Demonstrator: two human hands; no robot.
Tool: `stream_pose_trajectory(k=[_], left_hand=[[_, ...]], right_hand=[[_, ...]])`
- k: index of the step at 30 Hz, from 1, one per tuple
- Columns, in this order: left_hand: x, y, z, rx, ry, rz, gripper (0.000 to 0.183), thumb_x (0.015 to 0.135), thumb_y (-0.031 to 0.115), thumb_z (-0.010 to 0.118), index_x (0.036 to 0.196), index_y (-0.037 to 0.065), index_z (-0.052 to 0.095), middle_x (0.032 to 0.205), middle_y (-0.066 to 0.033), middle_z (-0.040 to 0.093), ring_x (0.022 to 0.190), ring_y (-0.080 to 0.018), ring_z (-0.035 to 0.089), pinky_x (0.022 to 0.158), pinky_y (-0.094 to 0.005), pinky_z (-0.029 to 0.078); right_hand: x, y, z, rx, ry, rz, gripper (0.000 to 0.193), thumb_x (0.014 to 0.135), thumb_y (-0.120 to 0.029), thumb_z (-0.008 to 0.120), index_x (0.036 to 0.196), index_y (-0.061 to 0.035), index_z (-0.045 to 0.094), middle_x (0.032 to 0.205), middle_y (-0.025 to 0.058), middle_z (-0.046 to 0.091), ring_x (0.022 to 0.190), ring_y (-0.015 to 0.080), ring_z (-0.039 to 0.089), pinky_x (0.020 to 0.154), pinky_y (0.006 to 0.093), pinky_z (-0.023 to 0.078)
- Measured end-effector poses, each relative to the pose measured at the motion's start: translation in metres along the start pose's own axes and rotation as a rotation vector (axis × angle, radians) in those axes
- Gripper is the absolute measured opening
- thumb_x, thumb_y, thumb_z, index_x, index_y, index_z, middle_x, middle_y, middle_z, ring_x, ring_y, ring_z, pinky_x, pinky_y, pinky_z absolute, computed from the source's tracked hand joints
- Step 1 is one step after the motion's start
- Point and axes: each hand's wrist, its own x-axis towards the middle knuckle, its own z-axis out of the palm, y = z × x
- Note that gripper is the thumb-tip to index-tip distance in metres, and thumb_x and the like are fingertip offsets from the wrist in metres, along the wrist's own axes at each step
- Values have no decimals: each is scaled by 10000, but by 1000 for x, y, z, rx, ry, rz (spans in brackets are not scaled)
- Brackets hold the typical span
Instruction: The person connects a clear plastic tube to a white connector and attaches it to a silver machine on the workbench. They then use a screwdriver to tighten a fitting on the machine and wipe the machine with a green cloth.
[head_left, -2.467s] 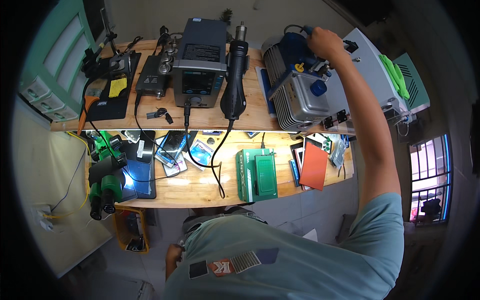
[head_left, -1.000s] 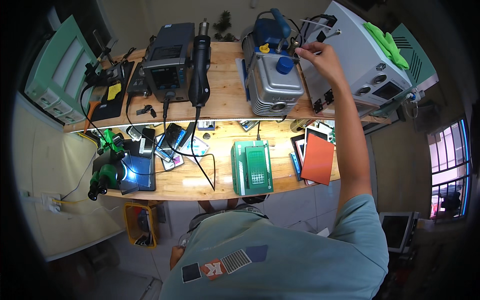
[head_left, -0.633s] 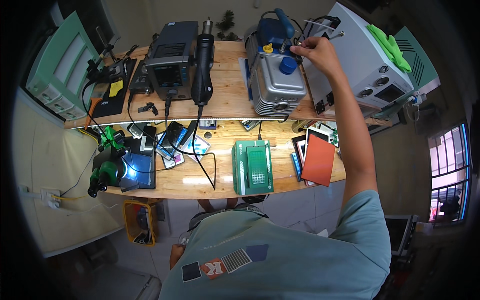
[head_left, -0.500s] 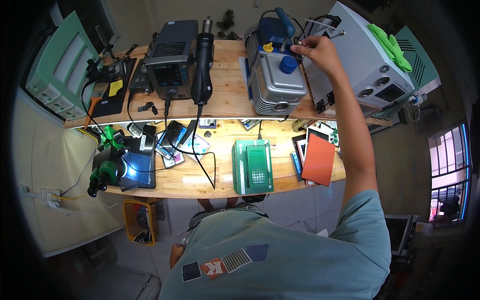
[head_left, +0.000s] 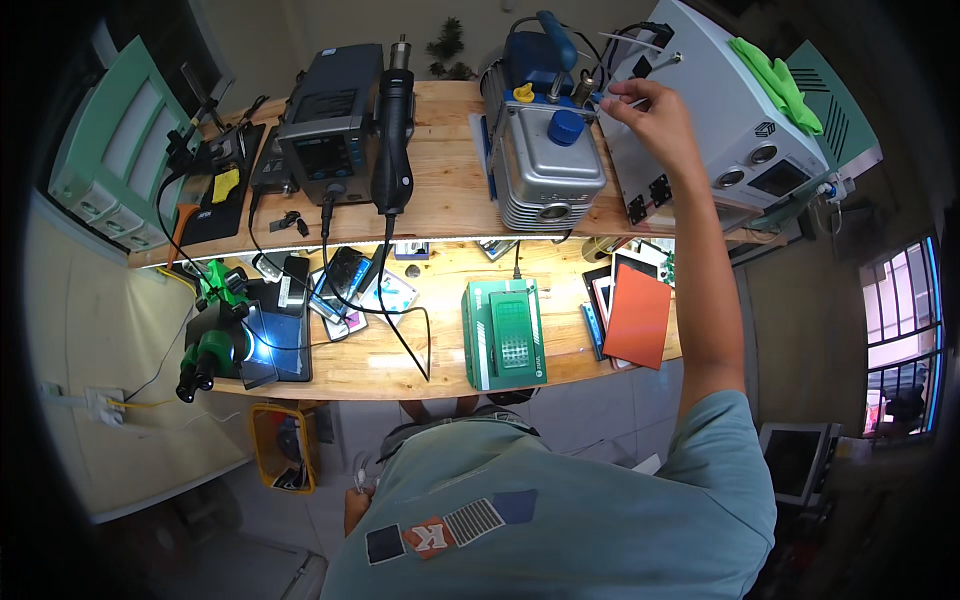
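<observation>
My right hand [head_left: 645, 115] is stretched out over the upper shelf, just right of a vacuum pump [head_left: 552, 165] with a silver body, blue cap and blue handle. Its thumb and forefinger are apart, close to a small brass-coloured fitting [head_left: 583, 92] on the pump but not round it. A yellow knob [head_left: 523, 93] sits on the pump left of the fitting. Low beside my body, my left hand [head_left: 357, 505] is closed on a thin white cord [head_left: 362, 474]; much of that hand is hidden by my shirt.
A white machine [head_left: 700, 130] with a green glove on top stands right of the pump. Left are a hot air station [head_left: 330, 130] and its black handpiece [head_left: 393, 150]. Below lie a green box [head_left: 480, 350], an orange panel [head_left: 637, 320] and a green microscope [head_left: 215, 345].
My right hand has come away from the brass fitting, slightly to the right, and its fingers have parted. The left hand stays low, with more of the white cord showing.
</observation>
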Motion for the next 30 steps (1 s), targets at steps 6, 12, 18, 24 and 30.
stream_pose_trajectory(k=[6, 12, 18, 24, 30], left_hand=[[-28, 51, -13, -6, 64, 87, 296, 829, 208, 696, 738, -60, 611, 573, -84, 544, 554, -197, 530, 542, -422, 395], [7, -11, 1, -41, 24, 107, 282, 826, 199, 694, 735, -57, 620, 589, -79, 567, 563, -163, 527, 533, -403, 395], [-6, -12, 5, -11, 13, 90, 250, 842, 171, 680, 766, -64, 639, 622, -79, 585, 580, -162, 535, 546, -393, 410], [-10, -16, 11, -109, 9, 58, 255, 846, 178, 678, 774, -64, 642, 620, -72, 584, 571, -163, 537, 539, -389, 404], [-5, -14, 14, -31, 29, 69, 261, 836, 175, 681, 749, -67, 638, 606, -71, 579, 544, -163, 529, 520, -376, 389]], right_hand=[[2, 4, 7, -27, -28, 15, 427, 742, -336, 785, 1010, -9, 725, 945, 155, 694, 852, 245, 659, 755, 351, 500], [13, 8, 16, -18, -40, -47, 422, 746, -306, 801, 1031, -4, 719, 923, 105, 673, 792, 167, 639, 705, 293, 485], [22, 1, 15, -72, -83, -4, 432, 728, -344, 809, 961, 10, 724, 831, 101, 695, 767, 190, 646, 708, 317, 489], [28, -6, 16, -127, -138, -42, 392, 732, -363, 796, 812, 10, 706, 740, 105, 673, 704, 175, 614, 672, 322, 471], [30, -6, 17, -140, -138, -38, 430, 728, -398, 792, 792, 17, 699, 715, 111, 660, 679, 188, 617, 666, 327, 474]])
